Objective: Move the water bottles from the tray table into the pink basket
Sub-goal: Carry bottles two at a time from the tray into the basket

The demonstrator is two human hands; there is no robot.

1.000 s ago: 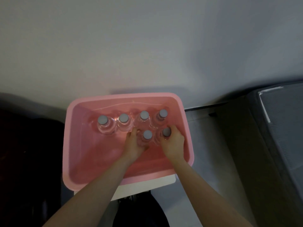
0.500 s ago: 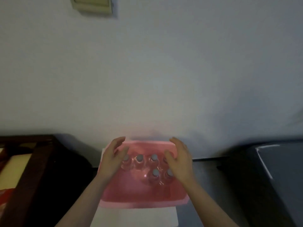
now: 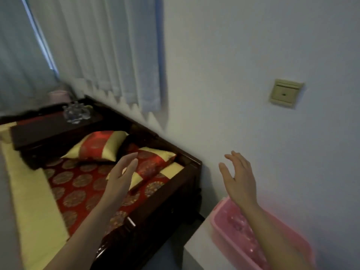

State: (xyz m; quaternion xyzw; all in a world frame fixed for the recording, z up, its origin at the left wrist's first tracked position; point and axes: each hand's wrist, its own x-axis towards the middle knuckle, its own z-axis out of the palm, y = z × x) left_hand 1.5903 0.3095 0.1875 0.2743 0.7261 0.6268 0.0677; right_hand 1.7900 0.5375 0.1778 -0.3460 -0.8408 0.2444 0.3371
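Note:
The pink basket [image 3: 220, 232] sits at the lower right on a white stand [image 3: 198, 248], blurred, with clear water bottles [image 3: 236, 224] faintly showing inside. My right hand [image 3: 238, 180] hovers above the basket's near corner, fingers spread, holding nothing. My left hand [image 3: 122, 177] is raised over the daybed to the left, fingers apart and empty. On a dark tray table [image 3: 48, 127] at the far left stand more clear bottles [image 3: 76, 112], blurred.
A dark wooden daybed [image 3: 175, 191] with red and gold cushions [image 3: 97, 146] and a yellow mat fills the left. White curtains hang behind it. A wall switch plate [image 3: 285, 93] is on the white wall at right.
Both hands let go of the bottles in the basket and lifted out. The view swung up and left, from the basket to the daybed and tray table.

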